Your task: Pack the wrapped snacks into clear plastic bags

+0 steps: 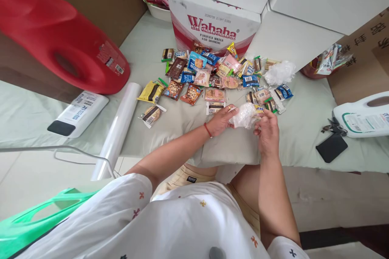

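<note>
A crumpled bundle of clear plastic wrap point(244, 116) is held between my two hands above the front of the cloth-covered surface. My left hand point(223, 120), with a red string on the wrist, grips its left side, thumb on top. At the right edge, the fingers of my right hand point(268, 132) are bent in and pinch the plastic. Whether anything is wrapped inside cannot be made out. Just beyond lie many small snack packets, among them a pink-wrapped biscuit point(215, 95), a brown cookie packet point(191, 94) and a yellow packet point(152, 92). Another crumpled plastic bundle point(279, 73) lies behind them at right.
A Wahaha carton point(214, 24) stands at the back. On the left are a large red jug point(91, 62), a white bottle point(79, 113) and a roll of clear film point(118, 125). A black wallet-like item point(332, 147), keys point(334, 128) and a white jug point(364, 117) are at right.
</note>
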